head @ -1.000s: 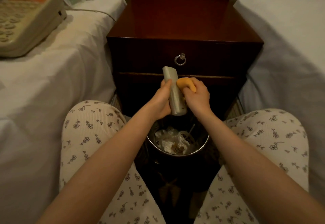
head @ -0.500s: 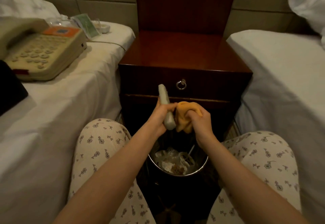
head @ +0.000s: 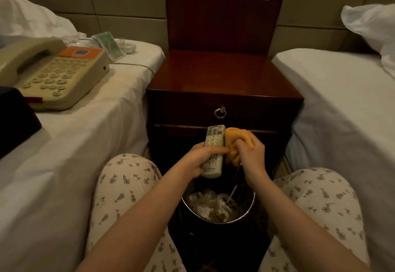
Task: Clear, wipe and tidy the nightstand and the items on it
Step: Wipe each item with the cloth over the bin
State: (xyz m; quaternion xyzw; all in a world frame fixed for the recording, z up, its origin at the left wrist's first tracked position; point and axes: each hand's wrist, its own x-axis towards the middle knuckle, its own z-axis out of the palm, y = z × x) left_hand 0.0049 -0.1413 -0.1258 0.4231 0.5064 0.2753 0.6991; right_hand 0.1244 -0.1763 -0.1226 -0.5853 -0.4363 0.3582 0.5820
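Head camera: a telephone [head: 53, 73] lies far left of the left hand [head: 198, 160], which curls around a remote [head: 214, 139]. Just right, the right hand [head: 254, 156] clutches an orange cloth [head: 232, 137] against the remote. The nightstand worktop [head: 222, 75] lies beyond both.

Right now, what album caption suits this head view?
Left hand grips a white plastic remote control; right hand holds a bunched orange cloth beside it, before a dark wooden nightstand.

Left hand [head: 197, 160] grips the remote [head: 213, 151]; right hand [head: 253, 156] bunches a yellow cloth [head: 234, 141] against it (above the bin [head: 249, 206]).
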